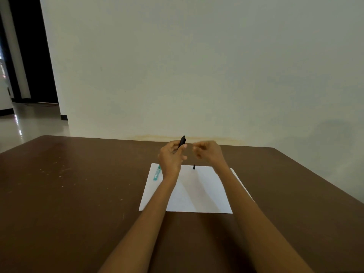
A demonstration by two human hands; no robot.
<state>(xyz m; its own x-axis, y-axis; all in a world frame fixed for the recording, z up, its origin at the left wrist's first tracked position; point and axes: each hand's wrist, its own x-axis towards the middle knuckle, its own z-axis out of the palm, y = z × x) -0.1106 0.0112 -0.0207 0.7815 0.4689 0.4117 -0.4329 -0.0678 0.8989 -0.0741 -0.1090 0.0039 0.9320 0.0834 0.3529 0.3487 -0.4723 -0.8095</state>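
Note:
My left hand (171,156) is raised above the table and grips a black pen (182,141), whose top end sticks up past my fingers. Just to its right, my right hand (207,151) hovers with fingers curled and fingertips pinched together; whether it holds something tiny I cannot tell. Below both hands lies a white sheet of paper (197,192). A small black cap-like piece (194,167) stands near the sheet's far edge. A teal lead case (157,173) lies on the sheet's far left corner, partly hidden by my left wrist.
The brown table (78,184) stretches wide on both sides of the paper, its far edge close to a pale wall (197,66). A dark doorway (29,56) and shiny floor show at the far left.

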